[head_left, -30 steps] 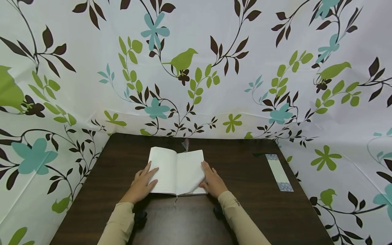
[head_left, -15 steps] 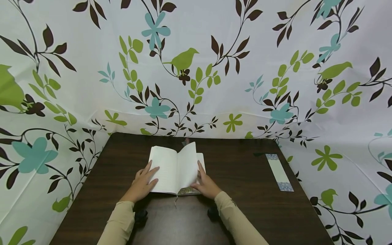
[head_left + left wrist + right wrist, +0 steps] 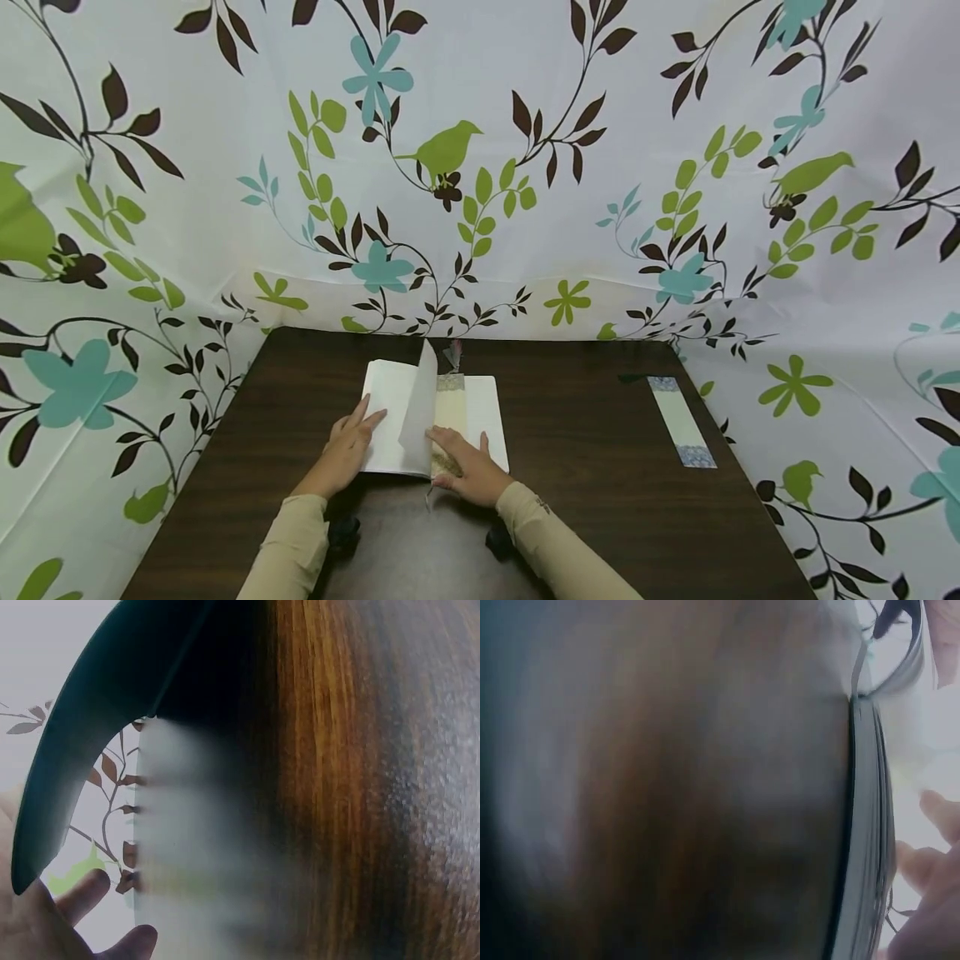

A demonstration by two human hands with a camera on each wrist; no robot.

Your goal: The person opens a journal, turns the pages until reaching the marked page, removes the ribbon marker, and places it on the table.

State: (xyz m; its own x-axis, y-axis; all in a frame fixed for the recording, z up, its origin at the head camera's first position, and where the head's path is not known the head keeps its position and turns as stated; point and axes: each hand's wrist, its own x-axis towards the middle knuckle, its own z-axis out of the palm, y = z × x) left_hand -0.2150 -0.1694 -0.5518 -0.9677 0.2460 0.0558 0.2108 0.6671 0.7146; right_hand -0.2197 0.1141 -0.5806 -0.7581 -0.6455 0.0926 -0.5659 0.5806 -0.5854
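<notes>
An open notebook (image 3: pixel 489 408) with blank white pages lies on the dark wooden table (image 3: pixel 600 500). One page (image 3: pixel 422 404) stands raised near the middle, leaning left. A cream bookmark (image 3: pixel 452 404) with patterned ends lies lengthwise beside the fold, on the right side. My left hand (image 3: pixel 345 454) rests on the left page with its fingers spread. My right hand (image 3: pixel 474 472) is over the lower part of the bookmark, its extended fingers reaching the foot of the raised page. In the right wrist view, the notebook's page edges (image 3: pixel 871 825) show next to that hand.
A second bookmark (image 3: pixel 681 422), pale with blue patterned ends, lies at the table's right side. A tassel (image 3: pixel 453 354) sticks out above the notebook, and a thin ribbon (image 3: pixel 428 498) hangs below it. Patterned cloth (image 3: pixel 480 308) surrounds the table behind and at the sides.
My right hand has moved left from the right page's edge, turning a page over toward the left. The bookmark beneath has come into view. My left hand has stayed put.
</notes>
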